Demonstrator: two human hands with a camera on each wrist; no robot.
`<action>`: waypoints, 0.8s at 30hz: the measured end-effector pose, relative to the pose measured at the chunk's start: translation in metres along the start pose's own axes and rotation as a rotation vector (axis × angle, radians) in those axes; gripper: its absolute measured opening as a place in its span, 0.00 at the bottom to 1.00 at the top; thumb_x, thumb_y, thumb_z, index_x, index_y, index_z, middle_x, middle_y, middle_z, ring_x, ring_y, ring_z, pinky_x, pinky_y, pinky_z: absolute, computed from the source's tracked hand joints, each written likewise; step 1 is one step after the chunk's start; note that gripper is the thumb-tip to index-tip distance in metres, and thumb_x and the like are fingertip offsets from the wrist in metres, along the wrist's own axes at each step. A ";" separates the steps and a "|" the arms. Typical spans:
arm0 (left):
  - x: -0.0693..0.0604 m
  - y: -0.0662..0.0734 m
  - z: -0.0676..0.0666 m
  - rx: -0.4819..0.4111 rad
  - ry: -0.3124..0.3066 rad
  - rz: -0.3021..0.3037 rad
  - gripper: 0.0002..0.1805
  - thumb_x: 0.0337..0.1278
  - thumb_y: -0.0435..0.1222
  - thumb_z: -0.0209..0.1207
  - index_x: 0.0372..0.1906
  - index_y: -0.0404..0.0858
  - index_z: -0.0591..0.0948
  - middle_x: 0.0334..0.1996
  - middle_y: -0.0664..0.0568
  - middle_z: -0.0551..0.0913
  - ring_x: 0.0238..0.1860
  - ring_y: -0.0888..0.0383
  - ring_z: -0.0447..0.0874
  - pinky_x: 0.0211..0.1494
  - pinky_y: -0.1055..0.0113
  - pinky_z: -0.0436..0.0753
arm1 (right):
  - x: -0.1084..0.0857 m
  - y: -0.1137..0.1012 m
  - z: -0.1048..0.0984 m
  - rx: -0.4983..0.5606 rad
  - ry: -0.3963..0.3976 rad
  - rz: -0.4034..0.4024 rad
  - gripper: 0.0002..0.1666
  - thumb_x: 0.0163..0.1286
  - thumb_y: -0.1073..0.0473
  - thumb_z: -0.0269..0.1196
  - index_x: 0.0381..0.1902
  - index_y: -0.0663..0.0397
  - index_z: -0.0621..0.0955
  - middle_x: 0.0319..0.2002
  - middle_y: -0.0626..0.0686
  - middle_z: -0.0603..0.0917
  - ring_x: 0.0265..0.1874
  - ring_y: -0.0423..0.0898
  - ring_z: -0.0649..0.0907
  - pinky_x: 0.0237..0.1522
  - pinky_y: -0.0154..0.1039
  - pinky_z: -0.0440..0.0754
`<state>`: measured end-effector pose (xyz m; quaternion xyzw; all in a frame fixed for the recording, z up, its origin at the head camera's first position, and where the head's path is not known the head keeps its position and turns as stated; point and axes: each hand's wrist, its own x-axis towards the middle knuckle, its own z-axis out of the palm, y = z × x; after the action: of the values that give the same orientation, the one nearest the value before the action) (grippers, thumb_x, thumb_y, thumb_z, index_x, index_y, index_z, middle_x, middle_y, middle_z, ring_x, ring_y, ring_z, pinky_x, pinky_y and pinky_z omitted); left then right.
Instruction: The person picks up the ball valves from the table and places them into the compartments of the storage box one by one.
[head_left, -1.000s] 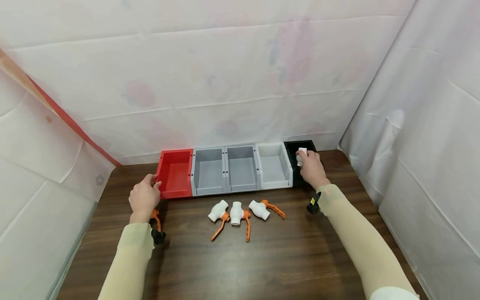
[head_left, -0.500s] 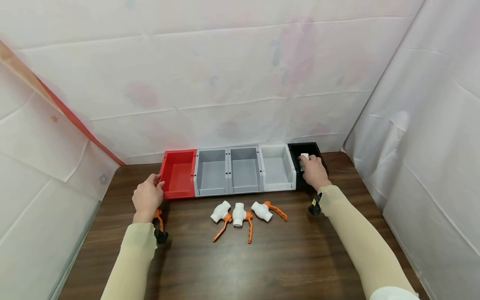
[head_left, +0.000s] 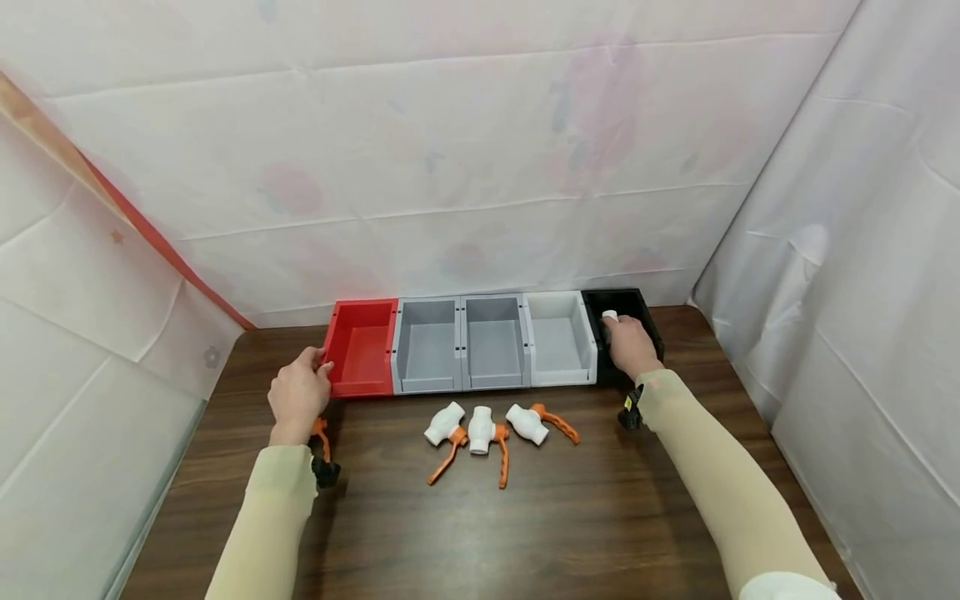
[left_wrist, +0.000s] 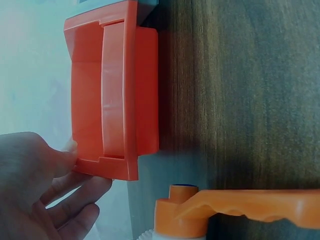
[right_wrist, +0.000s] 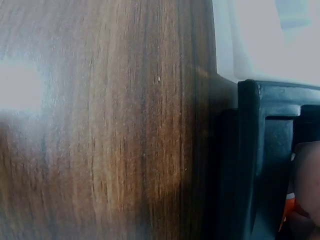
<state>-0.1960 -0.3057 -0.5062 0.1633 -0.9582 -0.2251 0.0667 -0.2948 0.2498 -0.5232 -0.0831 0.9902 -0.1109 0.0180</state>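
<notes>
Right hand (head_left: 632, 346) grasps a white fitting (head_left: 610, 316) within the black bin (head_left: 626, 302), right of centre in the frame. Spatial relation: fitting sits at the fingertips, behind the bin's front lip; I cannot see whether it touches the bin floor. One end shows beyond the fingers; long axis otherwise masked. Right hand is the nearer; left hand (head_left: 298, 396), left of frame, is well apart, pinching the left edge of the red bin (head_left: 363, 350) between thumb and fingers. Appearance: white, plain end; an orange part (right_wrist: 289, 205) shows by the fingers, probably its lever, judging by three white valves (head_left: 482, 431) with orange levers lying on the counter (head_left: 540, 533), lower centre.
</notes>
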 end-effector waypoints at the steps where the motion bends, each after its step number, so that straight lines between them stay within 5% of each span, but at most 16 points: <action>1: 0.000 0.000 0.000 0.000 -0.001 0.000 0.21 0.70 0.43 0.56 0.62 0.39 0.76 0.49 0.35 0.83 0.32 0.39 0.79 0.37 0.45 0.78 | 0.000 0.000 0.000 0.007 0.007 -0.003 0.28 0.69 0.74 0.52 0.67 0.61 0.71 0.59 0.74 0.73 0.58 0.69 0.75 0.56 0.62 0.74; 7: -0.003 -0.002 -0.001 -0.003 -0.013 -0.011 0.21 0.70 0.43 0.56 0.63 0.40 0.76 0.50 0.35 0.83 0.33 0.40 0.79 0.37 0.46 0.78 | 0.003 0.004 0.008 0.046 0.034 0.018 0.27 0.69 0.75 0.51 0.66 0.59 0.69 0.55 0.73 0.74 0.49 0.69 0.80 0.49 0.61 0.78; 24: -0.004 -0.004 -0.004 -0.011 0.009 -0.014 0.20 0.71 0.43 0.56 0.63 0.41 0.76 0.49 0.36 0.83 0.36 0.38 0.79 0.40 0.43 0.78 | 0.002 0.002 0.025 0.155 0.197 0.069 0.36 0.59 0.79 0.60 0.66 0.54 0.75 0.56 0.67 0.65 0.54 0.63 0.67 0.48 0.59 0.76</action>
<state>-0.1903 -0.3095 -0.5046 0.1705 -0.9555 -0.2302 0.0702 -0.2958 0.2458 -0.5483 -0.0358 0.9779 -0.1940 -0.0694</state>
